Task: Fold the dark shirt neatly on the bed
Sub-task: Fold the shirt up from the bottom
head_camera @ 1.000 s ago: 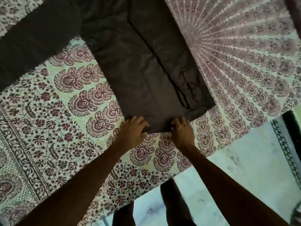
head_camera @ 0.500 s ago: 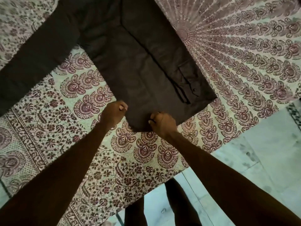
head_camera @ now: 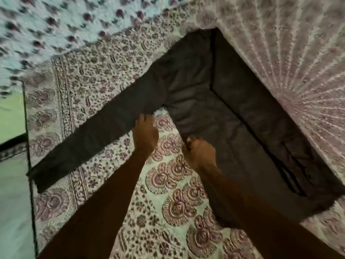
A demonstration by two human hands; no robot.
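The dark shirt (head_camera: 233, 113) lies flat on the patterned bedsheet (head_camera: 173, 186), its body running from upper middle to lower right. One long sleeve (head_camera: 89, 141) stretches out to the lower left. My left hand (head_camera: 145, 133) rests at the sleeve's lower edge near the armpit, fingers curled on the cloth. My right hand (head_camera: 199, 152) is closed on the shirt's left side edge. The far side of the shirt looks folded inward along a dark seam.
The bed's left edge (head_camera: 29, 146) runs down the left side, with pale floor (head_camera: 13, 193) beyond it. A second floral fabric (head_camera: 46, 25) covers the upper left of the bed. The frame is motion-blurred.
Both hands have moved from the shirt's bottom hem up along its left side toward the sleeve. The view has swung left, so the whole sleeve now shows.
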